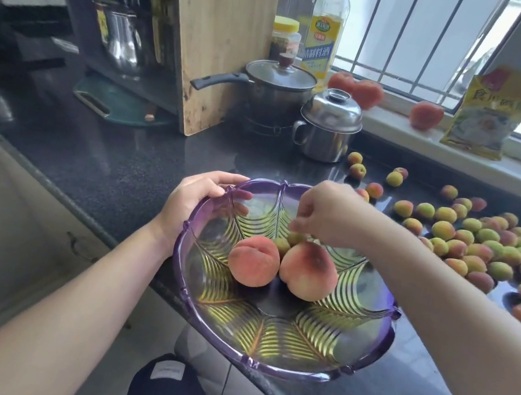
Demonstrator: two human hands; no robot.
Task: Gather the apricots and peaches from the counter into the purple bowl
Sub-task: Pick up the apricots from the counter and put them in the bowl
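While daylight comes through a barred window (420,34), the dark speckled counter (101,162) runs along under a pale sill (470,147). On the sill stand three tomatoes (426,115), a yellow packet (490,112), a tall oil bottle (326,31) and a jar with a yellow lid (284,39). Against a wooden board (218,33) sit two pots: one with a glass lid and a long handle (272,84), and one steel pot with a dome lid (329,126). The purple bowl (205,323) lies at the front edge of the counter and holds two peaches (253,260) and two small apricots (280,244) behind them. The left hand (193,203) grips the bowl's far left rim, fingers curled over it. The right hand (322,213) hangs over the bowl with fingertips bunched downward just above one apricot; I cannot tell if they touch it. Many loose apricots (486,251), too many to count, are spread on the counter at the right.
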